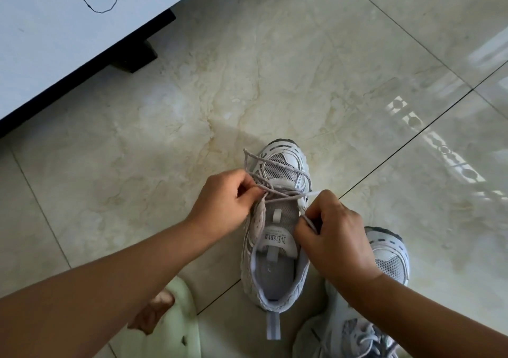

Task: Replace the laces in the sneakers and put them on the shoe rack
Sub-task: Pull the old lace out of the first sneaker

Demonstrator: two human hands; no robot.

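On the floor (302,68) stood a sneaker (275,247); the left hand (222,203) and right hand (334,234) each pinched its lace (277,194)

We look down on a glossy, cream marbled tile floor (275,82) crossed by dark grout lines (412,140). Bright patterned light (428,140) reflects on the tiles at right. At upper left stands pale furniture (55,41) on a black base (137,57).
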